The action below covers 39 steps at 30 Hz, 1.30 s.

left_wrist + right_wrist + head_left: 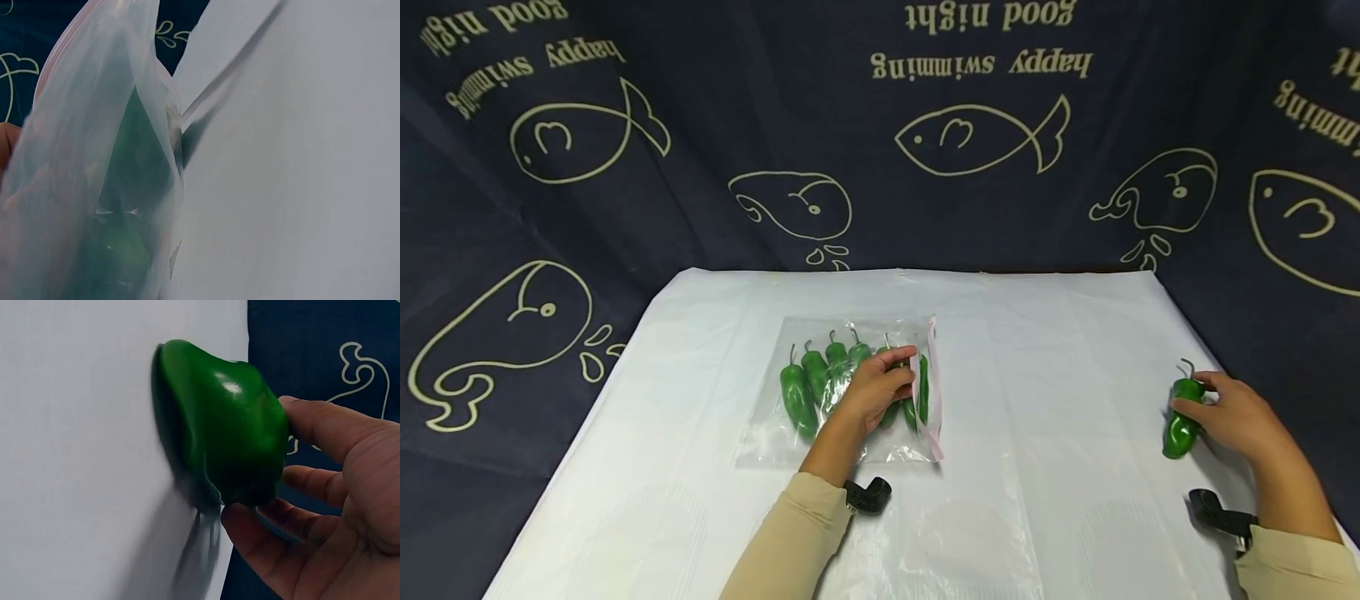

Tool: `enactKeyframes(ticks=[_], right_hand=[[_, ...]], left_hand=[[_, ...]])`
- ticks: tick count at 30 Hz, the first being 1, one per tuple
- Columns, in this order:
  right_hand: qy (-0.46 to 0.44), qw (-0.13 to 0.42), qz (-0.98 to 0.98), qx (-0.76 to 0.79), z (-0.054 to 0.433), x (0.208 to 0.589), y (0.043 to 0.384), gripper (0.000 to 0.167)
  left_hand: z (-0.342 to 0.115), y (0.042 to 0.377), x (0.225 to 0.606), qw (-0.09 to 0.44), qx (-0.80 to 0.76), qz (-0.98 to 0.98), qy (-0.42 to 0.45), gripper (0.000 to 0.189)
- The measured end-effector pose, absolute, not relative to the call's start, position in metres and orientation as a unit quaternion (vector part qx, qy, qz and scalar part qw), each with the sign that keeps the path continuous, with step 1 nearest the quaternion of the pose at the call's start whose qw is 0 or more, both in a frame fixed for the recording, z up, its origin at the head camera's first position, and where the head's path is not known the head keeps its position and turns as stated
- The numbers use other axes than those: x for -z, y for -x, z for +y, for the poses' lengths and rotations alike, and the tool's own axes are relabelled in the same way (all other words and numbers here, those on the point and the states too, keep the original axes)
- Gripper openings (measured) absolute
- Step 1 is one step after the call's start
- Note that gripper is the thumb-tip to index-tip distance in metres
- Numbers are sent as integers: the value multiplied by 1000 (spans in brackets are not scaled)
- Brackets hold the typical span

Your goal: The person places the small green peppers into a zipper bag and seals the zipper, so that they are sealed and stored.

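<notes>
On the table, a clear zip bag (760, 446) with a pink strip along its mouth lies with several green peppers (797, 396) inside. My left hand (872, 387) reaches over it and grips the mouth edge, holding the film raised. In the left wrist view the bag's film (62, 144) bulges up, with blurred green behind it. Far to the right, my right hand (1236, 412) holds a green pepper (1182, 425) between thumb and fingers near the table edge. The right wrist view shows that glossy pepper (225, 419) close up, its stem end toward the fingertips.
A white sheet (1075, 350) covers the table. Behind and beside it hangs a dark blue cloth (820, 108) with fish and whale drawings. A black wrist device (868, 496) sits on the left wrist, another (1217, 512) on the right.
</notes>
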State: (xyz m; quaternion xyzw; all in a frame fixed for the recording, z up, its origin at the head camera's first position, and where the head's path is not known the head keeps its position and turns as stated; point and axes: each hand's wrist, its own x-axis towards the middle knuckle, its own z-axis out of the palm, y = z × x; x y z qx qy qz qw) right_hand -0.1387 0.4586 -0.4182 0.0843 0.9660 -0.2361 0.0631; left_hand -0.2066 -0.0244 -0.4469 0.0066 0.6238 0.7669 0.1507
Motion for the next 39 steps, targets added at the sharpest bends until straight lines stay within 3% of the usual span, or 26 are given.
enactKeyframes(ticks=[22,39], right_hand=[[-108,60,958,259,456,418,140,75],[-71,-27,918,389,416,403,146,73]], left_hand=[[-24,203,441,144,-764,629,-12,49],[-21,207,444,138,-771,621,9,49]])
